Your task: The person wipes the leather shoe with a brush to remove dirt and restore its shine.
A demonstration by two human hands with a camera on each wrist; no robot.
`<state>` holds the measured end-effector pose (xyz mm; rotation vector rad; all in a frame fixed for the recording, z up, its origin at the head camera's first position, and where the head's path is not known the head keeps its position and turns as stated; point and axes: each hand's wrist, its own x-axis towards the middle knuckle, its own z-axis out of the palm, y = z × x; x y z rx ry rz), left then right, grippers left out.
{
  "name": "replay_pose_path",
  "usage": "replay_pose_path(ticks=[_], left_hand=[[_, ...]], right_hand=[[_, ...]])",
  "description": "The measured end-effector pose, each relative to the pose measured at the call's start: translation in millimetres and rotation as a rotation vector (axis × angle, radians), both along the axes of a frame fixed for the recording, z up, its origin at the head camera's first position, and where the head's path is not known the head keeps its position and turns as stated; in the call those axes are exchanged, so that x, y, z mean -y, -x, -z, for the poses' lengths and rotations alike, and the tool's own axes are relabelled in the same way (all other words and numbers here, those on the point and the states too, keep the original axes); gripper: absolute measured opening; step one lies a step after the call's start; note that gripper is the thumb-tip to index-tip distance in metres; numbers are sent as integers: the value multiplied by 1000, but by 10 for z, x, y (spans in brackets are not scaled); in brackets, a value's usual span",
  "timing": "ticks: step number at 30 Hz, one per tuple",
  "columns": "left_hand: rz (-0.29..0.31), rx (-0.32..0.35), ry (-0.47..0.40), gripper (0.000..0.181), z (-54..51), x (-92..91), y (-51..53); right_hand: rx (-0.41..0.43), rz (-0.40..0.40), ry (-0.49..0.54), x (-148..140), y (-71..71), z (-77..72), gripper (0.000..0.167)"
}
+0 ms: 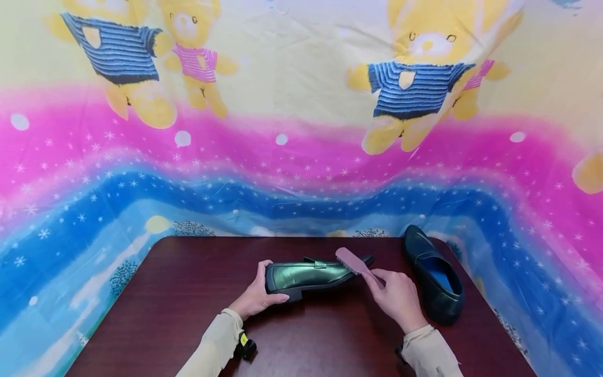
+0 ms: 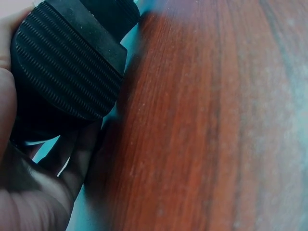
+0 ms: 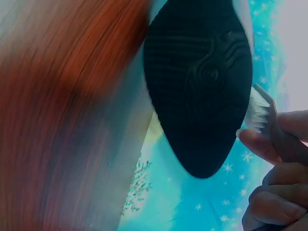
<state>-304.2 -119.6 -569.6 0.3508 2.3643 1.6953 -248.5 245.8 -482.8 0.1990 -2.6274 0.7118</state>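
L hand [image 1: 256, 293] grips the dark shoe [image 1: 299, 277] by its heel end, held over the table [image 1: 198, 272], toe pointing R; R hand [image 1: 400, 298] pinches the pink brush [image 1: 349, 259] by its handle, bristles [image 3: 257, 110] up by the toe end. Best approach, prob.: heel grip firm, bristles flat, short light strokes w/ the leather. Containers? Just the 2nd shoe [image 1: 421, 250], table's far R, blue insole [image 1: 439, 275] in its opening; can't tell abt. the toe.

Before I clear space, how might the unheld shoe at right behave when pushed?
Sitting sole-down, opening upward, the unheld shoe seems unlikely to roll or tip. The smooth tabletop probably lets it slide. Its upper, holding shape unsupported, looks fairly stiff.
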Motion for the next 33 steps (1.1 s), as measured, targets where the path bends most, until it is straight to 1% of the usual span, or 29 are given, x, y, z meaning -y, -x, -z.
replay_pose_path(ticks=[5, 9, 14, 19, 21, 23, 26, 28, 30, 33], left_hand=[[-6, -12, 8, 107, 1, -5, 1], [-4, -14, 10, 107, -4, -7, 0], [6, -16, 11, 107, -17, -6, -11], [5, -15, 15, 107, -26, -8, -20], [3, -17, 14, 107, -28, -5, -17], [1, -20, 15, 107, -24, 0, -15], [0, -8, 9, 107, -11, 3, -14], [1, -5, 11, 107, -4, 3, -15], [3, -6, 12, 107, -4, 0, -15], [0, -20, 16, 107, -17, -4, -8]], right_hand=[[-35, 43, -7, -123, 52, 54, 23], [-58, 101, -14, -206, 77, 92, 26], [-46, 140, -15, -265, 97, 102, 29], [-48, 154, -16, -258, 116, 88, 28], [-49, 127, -9, -231, 114, 77, 25], [-36, 78, 5, -191, 100, 65, 23], [10, -11, 28, -120, 69, 47, 21], [38, -55, 36, -77, 48, 40, 21], [55, -82, 35, -47, 38, 37, 21], [65, -92, 41, -41, 45, 36, 20]])
